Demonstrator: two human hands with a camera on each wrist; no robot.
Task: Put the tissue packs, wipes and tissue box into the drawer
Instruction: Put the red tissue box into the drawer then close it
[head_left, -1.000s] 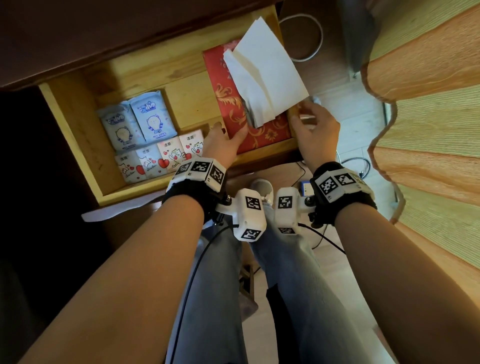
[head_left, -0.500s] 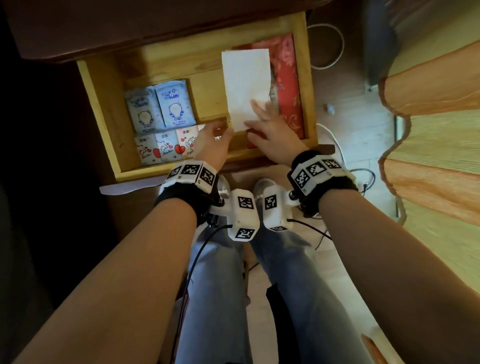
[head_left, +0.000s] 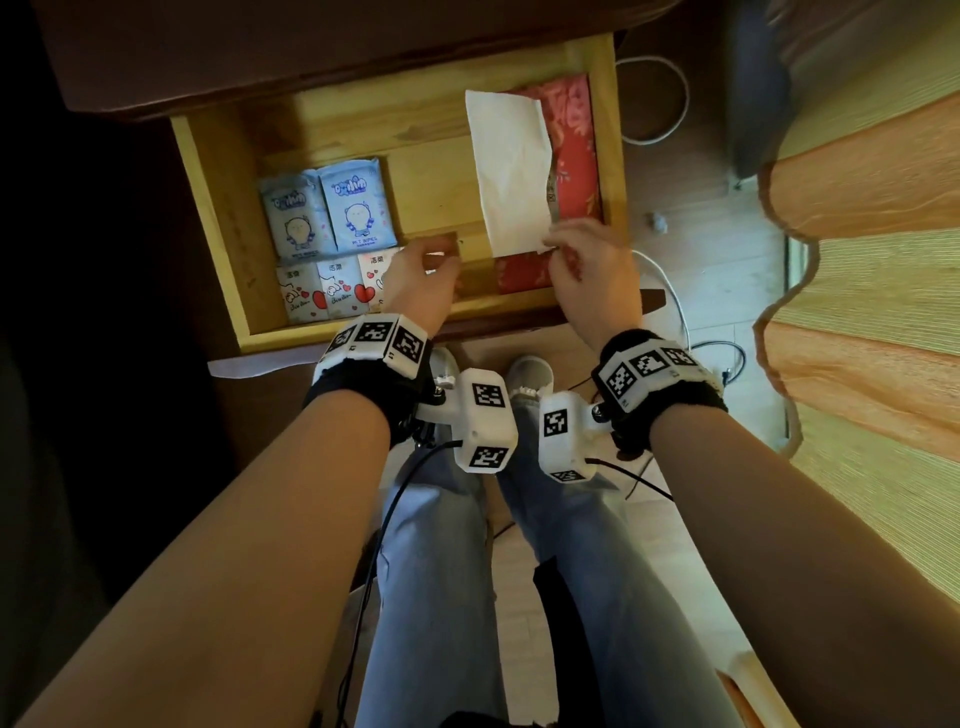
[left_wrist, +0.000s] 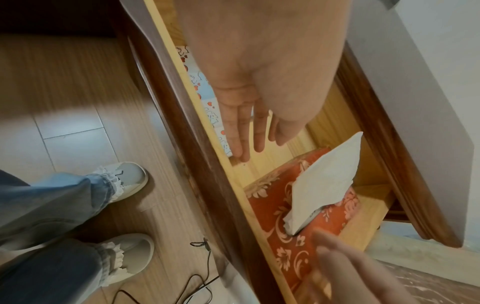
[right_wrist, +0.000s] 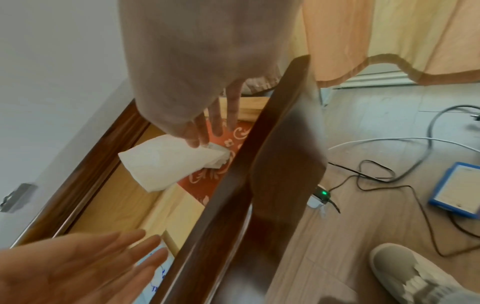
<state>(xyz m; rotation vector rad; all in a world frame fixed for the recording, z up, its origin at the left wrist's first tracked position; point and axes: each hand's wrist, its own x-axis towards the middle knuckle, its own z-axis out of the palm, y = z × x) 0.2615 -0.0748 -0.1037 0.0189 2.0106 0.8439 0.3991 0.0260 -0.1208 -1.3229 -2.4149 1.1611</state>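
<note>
Inside the open drawer (head_left: 218, 208), wipes (head_left: 332, 213) and tissue packs (head_left: 327, 291) lie left, the red tissue box (head_left: 576, 156) right; left hand (head_left: 415, 286) and right hand (head_left: 592, 275) hover with relaxed fingers, holding nothing.

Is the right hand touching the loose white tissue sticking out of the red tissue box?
Touching. In the right wrist view the right hand has fingertips on the white tissue; the head view agrees.

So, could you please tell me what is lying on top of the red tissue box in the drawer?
A white tissue lies across the red tissue box, hiding its opening. The right hand covers the box's near end.
</note>
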